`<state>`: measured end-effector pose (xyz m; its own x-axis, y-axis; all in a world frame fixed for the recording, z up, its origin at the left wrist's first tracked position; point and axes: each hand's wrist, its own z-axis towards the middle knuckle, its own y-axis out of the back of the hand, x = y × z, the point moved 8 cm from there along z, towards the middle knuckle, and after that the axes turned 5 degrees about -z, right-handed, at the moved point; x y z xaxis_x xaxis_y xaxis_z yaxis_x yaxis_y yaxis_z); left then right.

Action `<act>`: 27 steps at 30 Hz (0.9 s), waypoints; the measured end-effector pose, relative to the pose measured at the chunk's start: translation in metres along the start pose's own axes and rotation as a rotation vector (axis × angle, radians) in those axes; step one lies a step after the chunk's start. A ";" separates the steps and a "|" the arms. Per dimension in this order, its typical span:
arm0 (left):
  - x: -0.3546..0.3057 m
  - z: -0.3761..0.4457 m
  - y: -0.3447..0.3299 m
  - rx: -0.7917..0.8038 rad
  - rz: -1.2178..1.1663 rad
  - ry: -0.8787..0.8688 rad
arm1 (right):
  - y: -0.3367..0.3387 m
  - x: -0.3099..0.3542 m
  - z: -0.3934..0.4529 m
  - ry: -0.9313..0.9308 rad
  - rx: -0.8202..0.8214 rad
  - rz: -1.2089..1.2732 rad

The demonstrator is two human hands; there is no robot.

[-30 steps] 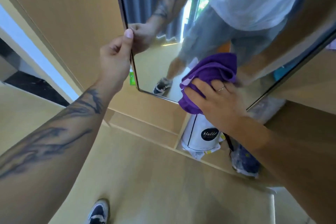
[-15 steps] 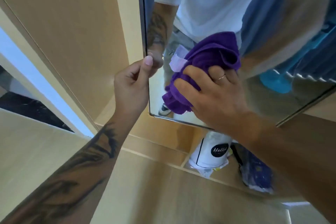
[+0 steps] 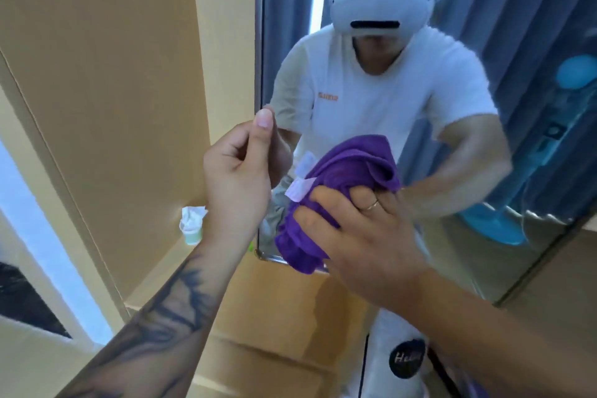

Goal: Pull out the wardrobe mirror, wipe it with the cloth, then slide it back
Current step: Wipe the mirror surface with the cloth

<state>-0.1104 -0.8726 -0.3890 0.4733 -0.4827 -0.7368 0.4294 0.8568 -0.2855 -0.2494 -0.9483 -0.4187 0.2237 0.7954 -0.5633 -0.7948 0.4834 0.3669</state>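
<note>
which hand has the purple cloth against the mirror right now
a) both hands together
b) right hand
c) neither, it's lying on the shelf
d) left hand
b) the right hand holds the bunched purple cloth against the mirror near its lower left corner, while the left hand grips the mirror's left edge and does not touch the cloth.
</note>
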 end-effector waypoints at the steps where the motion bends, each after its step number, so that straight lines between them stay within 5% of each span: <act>1: 0.004 0.001 0.000 0.000 -0.050 -0.002 | 0.000 0.001 0.002 0.008 0.009 -0.002; 13: 0.013 0.012 0.005 0.172 -0.143 -0.046 | 0.032 -0.039 0.091 -0.184 -0.007 -0.027; 27: 0.028 0.016 0.002 0.262 -0.252 0.033 | -0.003 -0.006 0.057 0.100 0.050 -0.230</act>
<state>-0.0837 -0.8874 -0.4006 0.3040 -0.6629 -0.6842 0.7142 0.6339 -0.2969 -0.2162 -0.9334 -0.3737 0.3361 0.6235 -0.7059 -0.7003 0.6666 0.2554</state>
